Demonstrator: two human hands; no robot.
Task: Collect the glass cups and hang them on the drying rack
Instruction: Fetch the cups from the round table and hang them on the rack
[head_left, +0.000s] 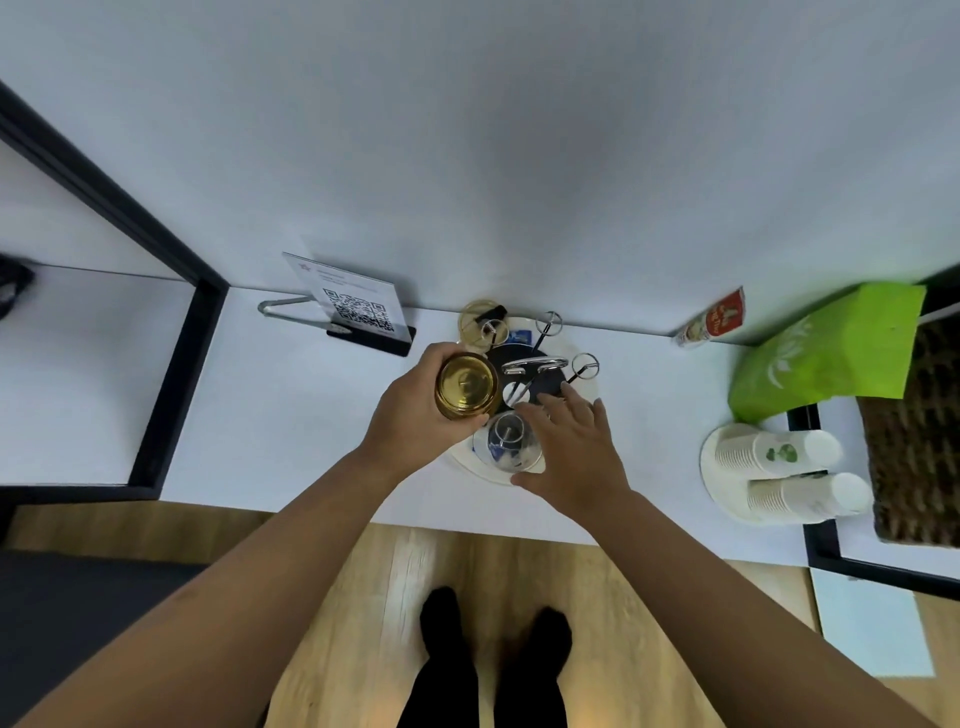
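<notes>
My left hand (415, 410) grips an amber glass cup (466, 383), held bottom-up over the left side of the drying rack (535, 366). The rack is a round white tray with a dark centre, a chrome handle and thin metal prongs ending in rings. A clear glass cup (511, 441) hangs upside down on the near prong. My right hand (571, 447) rests against that clear cup with fingers spread, thumb under its rim. Another amber glass cup (482, 322) hangs on the far-left prong.
A QR-code sign (358, 306) stands at the back left. Two stacks of paper cups (779, 467) lie on a white plate at the right, beside a green bag (826, 358) and a woven basket (919, 431). A black frame (176, 384) borders the table's left.
</notes>
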